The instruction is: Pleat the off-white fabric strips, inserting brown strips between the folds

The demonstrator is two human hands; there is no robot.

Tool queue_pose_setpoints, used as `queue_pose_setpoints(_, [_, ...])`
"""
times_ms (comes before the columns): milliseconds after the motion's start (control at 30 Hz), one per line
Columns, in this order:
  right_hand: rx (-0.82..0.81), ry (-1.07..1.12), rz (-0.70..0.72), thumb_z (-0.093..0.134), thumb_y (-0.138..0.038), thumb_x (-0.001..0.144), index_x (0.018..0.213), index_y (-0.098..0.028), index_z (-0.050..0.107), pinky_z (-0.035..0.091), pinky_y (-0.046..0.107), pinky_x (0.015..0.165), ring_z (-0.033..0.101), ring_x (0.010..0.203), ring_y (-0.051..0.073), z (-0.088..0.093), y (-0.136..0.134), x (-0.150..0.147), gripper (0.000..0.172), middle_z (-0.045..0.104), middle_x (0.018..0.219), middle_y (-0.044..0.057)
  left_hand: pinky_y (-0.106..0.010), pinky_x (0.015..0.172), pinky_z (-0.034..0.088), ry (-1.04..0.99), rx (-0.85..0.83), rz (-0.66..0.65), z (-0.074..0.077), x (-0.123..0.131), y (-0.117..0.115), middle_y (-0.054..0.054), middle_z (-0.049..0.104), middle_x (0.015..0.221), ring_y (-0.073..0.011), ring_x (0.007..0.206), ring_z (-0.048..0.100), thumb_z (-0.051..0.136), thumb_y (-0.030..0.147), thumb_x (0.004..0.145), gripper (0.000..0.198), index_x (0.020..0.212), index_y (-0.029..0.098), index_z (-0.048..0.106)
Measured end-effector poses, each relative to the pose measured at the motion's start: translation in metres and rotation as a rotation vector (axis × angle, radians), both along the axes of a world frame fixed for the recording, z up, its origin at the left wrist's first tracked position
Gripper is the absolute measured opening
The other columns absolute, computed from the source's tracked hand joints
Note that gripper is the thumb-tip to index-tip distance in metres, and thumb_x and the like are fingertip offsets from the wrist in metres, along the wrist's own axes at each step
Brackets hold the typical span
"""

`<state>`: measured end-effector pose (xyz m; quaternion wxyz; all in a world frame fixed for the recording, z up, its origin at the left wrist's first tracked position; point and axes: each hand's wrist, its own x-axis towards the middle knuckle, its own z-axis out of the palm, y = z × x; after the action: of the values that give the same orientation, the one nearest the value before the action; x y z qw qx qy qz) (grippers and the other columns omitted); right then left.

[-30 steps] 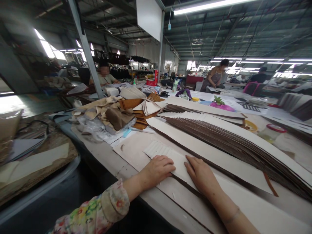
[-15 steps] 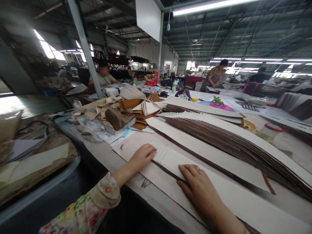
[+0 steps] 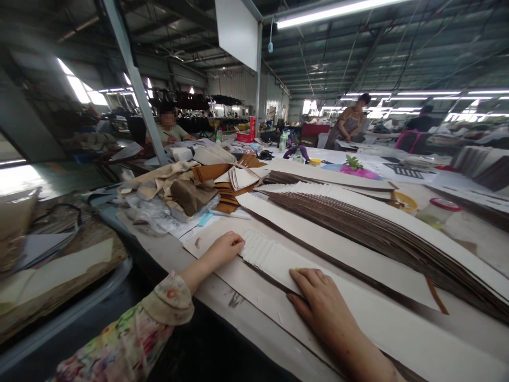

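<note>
A stack of long white strips with a brown underside [image 3: 358, 302] lies in front of me on the table, its far left end fanned into narrow steps [image 3: 258, 249]. My left hand [image 3: 228, 246] is at that stepped end, fingers curled closed against the corner; what sits between the fingertips is hidden. Farther along the same stack, my right hand [image 3: 320, 297] rests palm down, fingers stretched over the white top and thumb by the near edge. Beyond it lies another white strip pile [image 3: 334, 249].
A taller fanned strip pile [image 3: 382, 233] stands behind. Brown and tan pieces [image 3: 194, 196] heap at the far left beside crumpled plastic [image 3: 155, 212]. A red-lidded jar [image 3: 439, 212] is at right. A bin [image 3: 115, 286] stands left. Co-workers [image 3: 350, 124] are in the background.
My left hand has drawn slightly left, its fingers now more curled. The stepped strip ends look more spread out. My right hand stays almost in place on the stack.
</note>
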<state>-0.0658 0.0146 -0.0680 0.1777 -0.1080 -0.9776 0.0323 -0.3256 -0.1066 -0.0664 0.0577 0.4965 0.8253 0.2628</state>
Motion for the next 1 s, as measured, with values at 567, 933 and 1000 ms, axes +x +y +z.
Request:
queue_pose_setpoints(567, [-0.006, -0.002, -0.006, 0.053, -0.028, 0.082, 0.115, -0.017, 0.050, 0.041, 0.041, 0.082, 0.048, 0.097, 0.025, 0.003, -0.001, -0.003, 0.034, 0.054, 0.108, 0.010, -0.022, 0.051, 0.028, -0.027, -0.156, 0.061, 0.002, -0.013, 0.015, 0.002, 0.051, 0.058, -0.0126, 0.056, 0.045, 0.051, 0.029, 0.071, 0.016, 0.062, 0.017, 0.052])
queue_pose_setpoints(933, [0.054, -0.052, -0.018, 0.054, -0.023, 0.080, 0.116, -0.015, 0.050, 0.045, 0.040, 0.081, 0.050, 0.098, 0.024, 0.011, -0.005, -0.006, 0.037, 0.055, 0.110, 0.011, -0.021, 0.053, 0.034, -0.006, -0.091, 0.044, -0.002, -0.016, 0.016, 0.002, 0.055, 0.064, -0.0134, 0.061, 0.050, 0.053, 0.026, 0.071, 0.010, 0.066, 0.017, 0.053])
queue_pose_setpoints(1000, [0.104, -0.148, -0.021, 0.052, -0.016, 0.078, 0.118, -0.010, 0.048, 0.046, 0.039, 0.081, 0.050, 0.100, 0.026, 0.016, -0.008, -0.007, 0.041, 0.054, 0.113, 0.014, -0.022, 0.055, 0.037, 0.001, -0.068, 0.039, -0.003, -0.019, 0.014, 0.000, 0.056, 0.067, -0.0141, 0.063, 0.051, 0.055, 0.027, 0.071, 0.011, 0.070, 0.016, 0.054])
